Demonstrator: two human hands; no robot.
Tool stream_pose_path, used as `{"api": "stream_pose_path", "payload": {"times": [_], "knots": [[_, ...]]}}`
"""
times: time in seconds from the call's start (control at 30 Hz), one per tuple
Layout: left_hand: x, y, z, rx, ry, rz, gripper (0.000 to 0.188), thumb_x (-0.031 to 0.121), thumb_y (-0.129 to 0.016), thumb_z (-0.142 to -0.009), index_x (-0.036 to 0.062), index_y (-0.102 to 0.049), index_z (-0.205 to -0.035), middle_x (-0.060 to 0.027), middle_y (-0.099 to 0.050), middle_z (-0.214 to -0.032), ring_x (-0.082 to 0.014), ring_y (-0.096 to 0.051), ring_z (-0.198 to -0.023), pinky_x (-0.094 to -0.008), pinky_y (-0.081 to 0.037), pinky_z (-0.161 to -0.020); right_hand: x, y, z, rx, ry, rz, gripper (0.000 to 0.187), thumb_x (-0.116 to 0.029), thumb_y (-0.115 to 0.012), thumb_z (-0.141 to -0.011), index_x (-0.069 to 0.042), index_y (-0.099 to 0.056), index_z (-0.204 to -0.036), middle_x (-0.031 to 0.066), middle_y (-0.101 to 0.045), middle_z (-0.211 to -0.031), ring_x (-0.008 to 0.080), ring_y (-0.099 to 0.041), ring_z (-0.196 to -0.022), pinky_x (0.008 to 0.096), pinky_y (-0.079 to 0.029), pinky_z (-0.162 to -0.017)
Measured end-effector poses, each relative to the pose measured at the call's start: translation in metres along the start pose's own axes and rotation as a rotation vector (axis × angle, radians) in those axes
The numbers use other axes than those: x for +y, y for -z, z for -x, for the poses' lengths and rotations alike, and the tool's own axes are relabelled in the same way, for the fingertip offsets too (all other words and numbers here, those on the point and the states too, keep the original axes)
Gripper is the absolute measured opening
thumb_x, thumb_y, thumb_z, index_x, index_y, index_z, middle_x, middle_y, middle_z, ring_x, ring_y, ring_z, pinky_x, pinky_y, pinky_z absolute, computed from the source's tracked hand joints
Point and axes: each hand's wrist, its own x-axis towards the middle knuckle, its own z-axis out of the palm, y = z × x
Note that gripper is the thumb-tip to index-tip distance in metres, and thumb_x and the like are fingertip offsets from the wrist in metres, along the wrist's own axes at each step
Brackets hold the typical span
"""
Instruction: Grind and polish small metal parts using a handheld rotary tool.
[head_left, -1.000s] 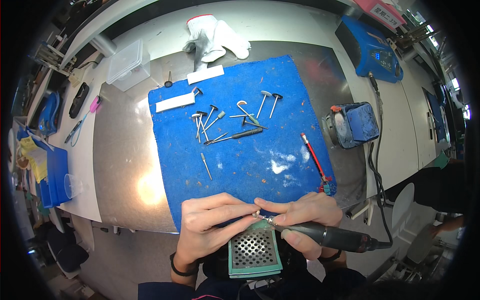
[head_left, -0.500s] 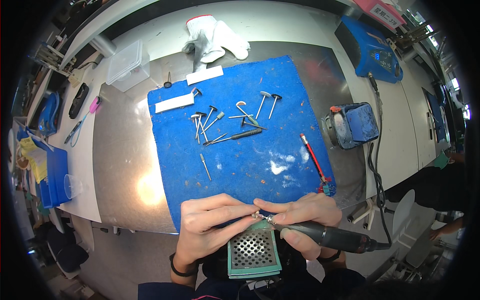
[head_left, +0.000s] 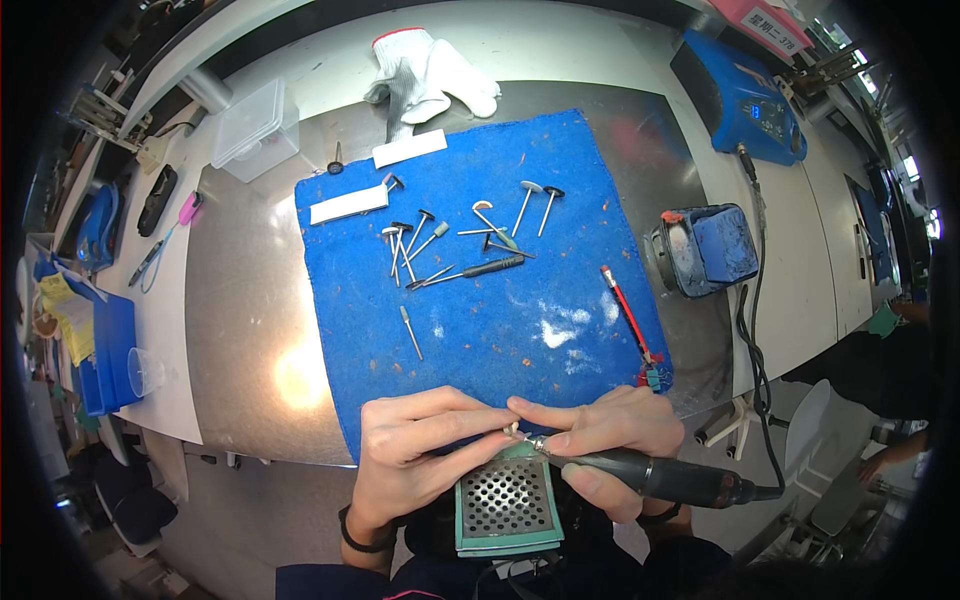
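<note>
My right hand (head_left: 600, 430) grips a dark rotary handpiece (head_left: 660, 477) whose cord runs off to the right. Its tip points left at a tiny pale piece (head_left: 511, 429) pinched between the thumb and fingers of my left hand (head_left: 420, 450). Both hands meet just above a green perforated suction box (head_left: 507, 503) at the near edge of the bench. Beyond them lies a blue cloth (head_left: 480, 260) carrying several small rotary burs (head_left: 420, 240) and a red pencil (head_left: 627, 312).
A blue holder box (head_left: 705, 250) stands right of the cloth, a blue control unit (head_left: 745, 100) sits far right. White gloves (head_left: 425, 75) and a clear plastic container (head_left: 255, 128) lie at the back. Blue trays (head_left: 105, 350) and a clear cup sit at left.
</note>
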Motion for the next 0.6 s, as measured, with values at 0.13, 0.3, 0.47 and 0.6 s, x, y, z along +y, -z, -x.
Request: {"api": "stream_pose_path", "payload": {"times": [0.13,0.3,0.47,0.6], "knots": [[-0.003,-0.001,0.0,0.008,-0.018,0.006,0.023,-0.004,-0.086,-0.075,-0.0034,-0.082,-0.098,-0.0153,-0.078,-0.085,-0.0184,-0.075,-0.071,-0.0253,-0.056,-0.059,0.002,-0.005,0.003,0.078,-0.007,-0.08,0.023,-0.006,-0.071,-0.088,0.009,-0.072,-0.106,0.0286,-0.077,-0.096,0.0307,-0.081,-0.085,0.0347,-0.065,-0.073],[0.001,0.0,0.002,0.032,-0.041,0.008,0.025,0.002,-0.088,-0.077,0.0033,-0.084,-0.101,-0.0082,-0.076,-0.083,-0.0158,-0.072,-0.068,-0.0257,-0.053,-0.056,-0.002,-0.017,-0.005,0.273,-0.22,-0.115,0.031,-0.005,-0.074,-0.095,0.005,-0.066,-0.123,0.0208,-0.079,-0.1,0.0241,-0.08,-0.091,0.0307,-0.064,-0.079],[-0.002,-0.001,0.004,0.068,-0.086,-0.019,0.028,0.002,-0.09,-0.073,0.0048,-0.085,-0.1,-0.0053,-0.074,-0.079,-0.0136,-0.068,-0.066,-0.0252,-0.05,-0.057,0.001,-0.011,-0.015,-0.001,-0.159,0.154,0.04,-0.007,-0.086,-0.086,-0.002,-0.07,-0.122,0.0136,-0.079,-0.096,0.0164,-0.08,-0.088,0.0245,-0.062,-0.073],[-0.001,-0.006,0.002,0.086,-0.082,0.003,0.033,0.003,-0.09,-0.073,0.0049,-0.084,-0.105,-0.005,-0.073,-0.079,-0.0134,-0.066,-0.065,-0.0253,-0.05,-0.057,0.004,-0.008,-0.016,-0.004,-0.209,0.103,0.041,-0.008,-0.086,-0.087,-0.002,-0.069,-0.124,0.0121,-0.08,-0.097,0.0137,-0.078,-0.086,0.0224,-0.06,-0.07]]}}
